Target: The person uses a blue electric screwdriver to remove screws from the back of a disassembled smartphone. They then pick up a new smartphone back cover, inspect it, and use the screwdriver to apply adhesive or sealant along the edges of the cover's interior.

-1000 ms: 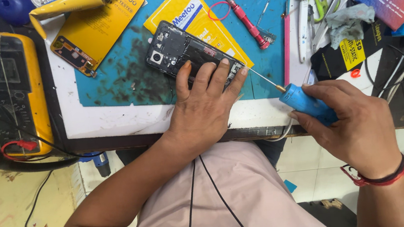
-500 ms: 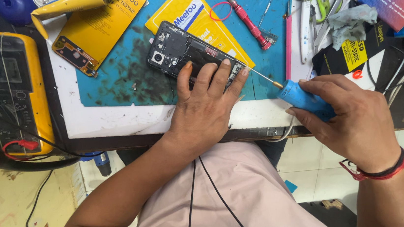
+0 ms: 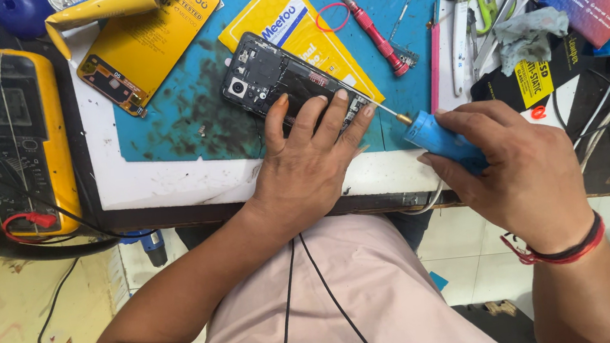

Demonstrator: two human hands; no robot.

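— Head view: left hand (image 3: 312, 167) flat, fingers spread, pinning the opened phone (image 3: 278, 81) on the blue mat (image 3: 181, 124).
— And the right hand (image 3: 521, 165)?
— Clamped on a blue screwdriver (image 3: 440, 140), tip at the phone's edge.

Opened black phone (image 3: 274, 81), blue-handled screwdriver (image 3: 442, 139)

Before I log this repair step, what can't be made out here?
- Head view: the lower half of the opened phone lies under the left hand.
- The screwdriver tip meets the phone's edge beside the fingers; the screw is too small to tell.
- The blue screwdriver handle is mostly wrapped by the right hand.
- The yellow multimeter screen is too dim to read.
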